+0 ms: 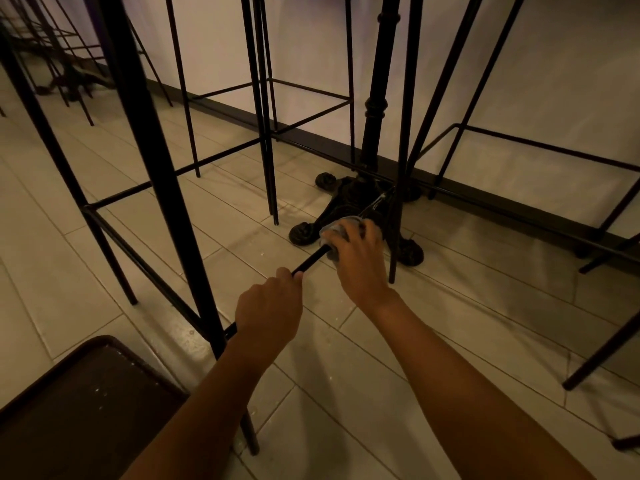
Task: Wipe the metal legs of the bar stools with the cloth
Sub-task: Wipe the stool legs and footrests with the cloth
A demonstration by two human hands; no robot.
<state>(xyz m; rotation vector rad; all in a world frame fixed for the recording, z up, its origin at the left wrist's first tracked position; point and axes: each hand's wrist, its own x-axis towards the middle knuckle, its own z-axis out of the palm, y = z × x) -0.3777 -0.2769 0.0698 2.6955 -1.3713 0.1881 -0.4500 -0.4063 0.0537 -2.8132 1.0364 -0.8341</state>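
The nearest bar stool has thin black metal legs [152,140] and a low horizontal footrest bar [311,259]. My left hand [268,311] is closed around that bar near the front leg. Further along the same bar, my right hand [358,256] presses a pale, crumpled cloth [332,230] around it. The cloth is mostly hidden under my fingers. The stool's dark brown seat [83,410] shows at the bottom left.
An ornate black cast-iron table base [349,199] with scrolled feet stands just behind my right hand. More black stools [270,109] line the white wall [519,81] and its dark skirting. Another stool's legs [602,351] stand at the right. The floor is pale tile.
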